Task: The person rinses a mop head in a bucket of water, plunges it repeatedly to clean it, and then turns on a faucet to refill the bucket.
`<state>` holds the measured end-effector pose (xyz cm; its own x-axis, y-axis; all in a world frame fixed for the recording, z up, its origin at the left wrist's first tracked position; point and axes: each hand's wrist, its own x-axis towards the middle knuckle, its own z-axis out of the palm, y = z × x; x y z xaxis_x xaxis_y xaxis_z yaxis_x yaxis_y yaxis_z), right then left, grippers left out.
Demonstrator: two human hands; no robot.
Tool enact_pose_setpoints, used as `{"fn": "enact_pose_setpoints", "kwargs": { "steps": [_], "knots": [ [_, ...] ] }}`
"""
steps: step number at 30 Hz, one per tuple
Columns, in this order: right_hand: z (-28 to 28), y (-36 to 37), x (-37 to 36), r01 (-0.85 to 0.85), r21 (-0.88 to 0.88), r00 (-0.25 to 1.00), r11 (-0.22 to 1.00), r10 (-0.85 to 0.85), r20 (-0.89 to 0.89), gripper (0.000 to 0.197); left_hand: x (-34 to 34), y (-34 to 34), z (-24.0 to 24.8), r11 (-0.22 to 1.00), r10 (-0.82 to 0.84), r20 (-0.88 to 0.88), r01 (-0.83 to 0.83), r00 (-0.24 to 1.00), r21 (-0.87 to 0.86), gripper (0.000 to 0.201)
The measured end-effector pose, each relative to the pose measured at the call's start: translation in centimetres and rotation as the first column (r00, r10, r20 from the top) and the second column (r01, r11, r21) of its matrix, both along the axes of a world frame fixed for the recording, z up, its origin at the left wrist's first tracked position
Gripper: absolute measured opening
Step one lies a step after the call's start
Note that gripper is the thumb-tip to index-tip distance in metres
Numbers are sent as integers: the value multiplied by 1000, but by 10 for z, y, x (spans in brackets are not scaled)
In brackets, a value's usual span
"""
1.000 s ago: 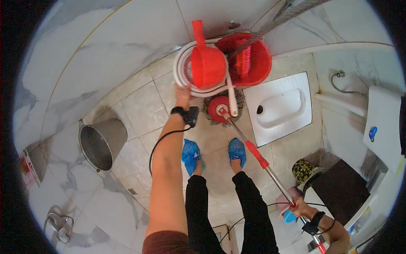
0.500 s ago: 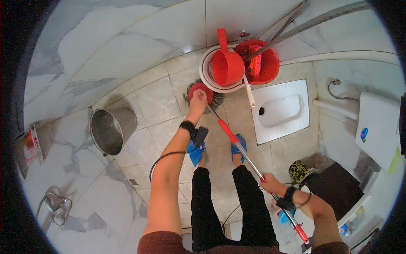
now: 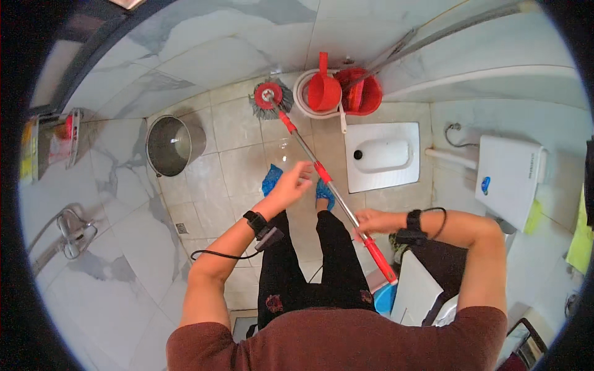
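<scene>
A mop (image 3: 301, 141) slants across the middle of the view, its silver pole fitted with red grips. Its round red head, fringed with grey strands, rests on the tiles by the far wall. My right hand (image 3: 375, 222) is wrapped around the lower pole, just above the red end grip. My left hand (image 3: 289, 187) is beside the red middle collar, fingers curved and apart, holding nothing. Past the mop head's right side stand a white bucket (image 3: 301, 106) with a red dipper (image 3: 323, 91) over it, and a red bucket (image 3: 372, 94) with a brush inside.
A grey bucket (image 3: 197, 137) stands against the left wall. Right of my feet, a white squat toilet (image 3: 357, 179) is set in the floor. A white cistern (image 3: 511, 179) hangs on the right wall. Blue shoe covers (image 3: 272, 179) are on my feet.
My left hand has let go of the mop head and come back toward me. The mop head now stands farther off, by the wall; my right hand still grips the pole.
</scene>
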<state>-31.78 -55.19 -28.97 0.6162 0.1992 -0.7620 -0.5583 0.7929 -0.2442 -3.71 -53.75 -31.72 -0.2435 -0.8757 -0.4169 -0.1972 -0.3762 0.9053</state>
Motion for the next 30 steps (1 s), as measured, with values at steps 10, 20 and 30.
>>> {"fn": "enact_pose_setpoints", "kwargs": {
  "steps": [10, 20, 30],
  "knots": [
    [126, -59, 89, 389, -838, 779, 382, 349, 521, 18, -46, -5, 231, 709, -170, -3, 120, 985, -695, 72],
    [47, -77, 214, 524, 675, 779, 520, -614, -131, 18, -10, 23, 257, 686, 17, 116, 73, 993, -724, 31],
    [59, -77, 299, 631, 148, 775, 761, -621, -113, 35, 99, 26, 264, 627, -12, 63, 57, 998, -777, 34]
  ]
}}
